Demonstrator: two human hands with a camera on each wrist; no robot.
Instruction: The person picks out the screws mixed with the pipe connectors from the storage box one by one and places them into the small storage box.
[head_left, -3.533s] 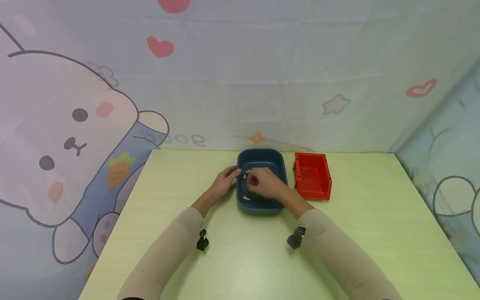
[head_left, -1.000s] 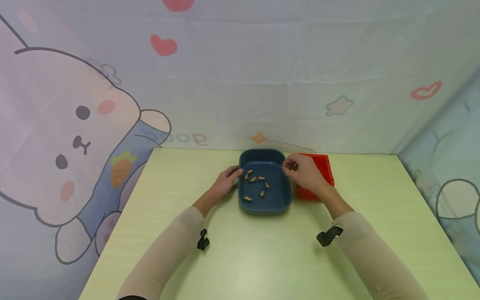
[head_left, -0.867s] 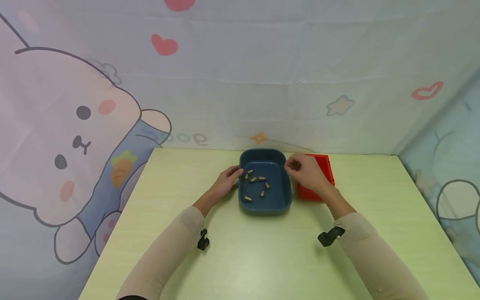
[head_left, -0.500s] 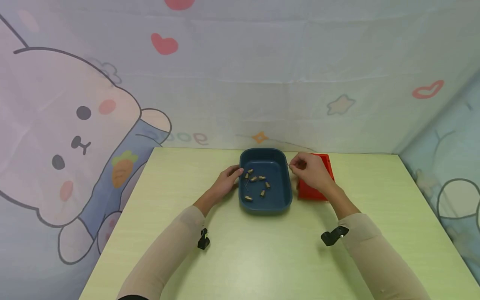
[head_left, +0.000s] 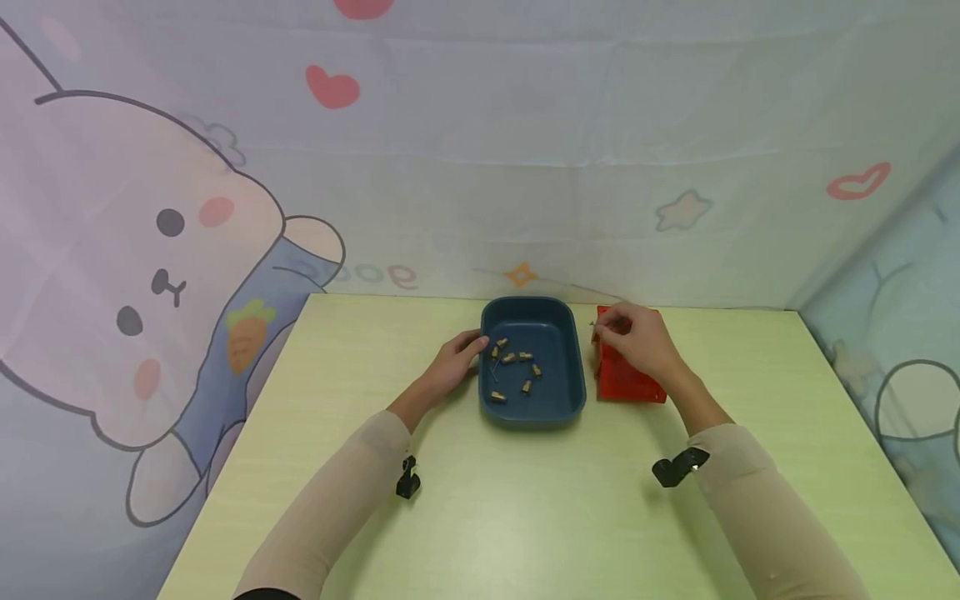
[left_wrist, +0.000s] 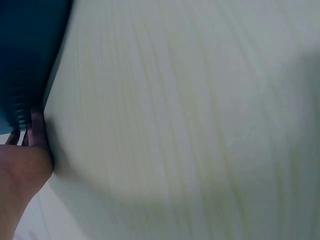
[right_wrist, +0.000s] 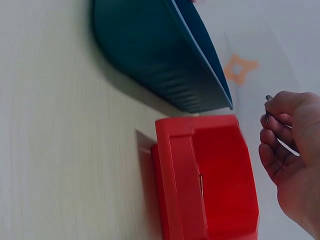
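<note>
My left hand (head_left: 453,365) holds the left rim of a dark blue tray (head_left: 558,400), thumb over the edge and fingers along the outer wall. Inside lie several small brass-coloured fittings (head_left: 527,387) and a thin screw (head_left: 495,368). At the tray's right, my right hand (head_left: 639,340) pinches a small metal screw (right_wrist: 268,107) between thumb and forefinger, over the far left part of a red bin (head_left: 630,385). The right wrist view shows the screw above the bin, and a thin metal piece (right_wrist: 201,187) lying inside the bin.
Both containers stand side by side at the back of a pale wood table (head_left: 480,517). A printed cloth (head_left: 480,167) hangs right behind the table's far edge. Each wrist wears a small black camera, such as the right one (head_left: 678,468).
My right hand came out of the blue tray with a screw, moving right across the rim to the red bin. My left hand stayed on the tray's rim.
</note>
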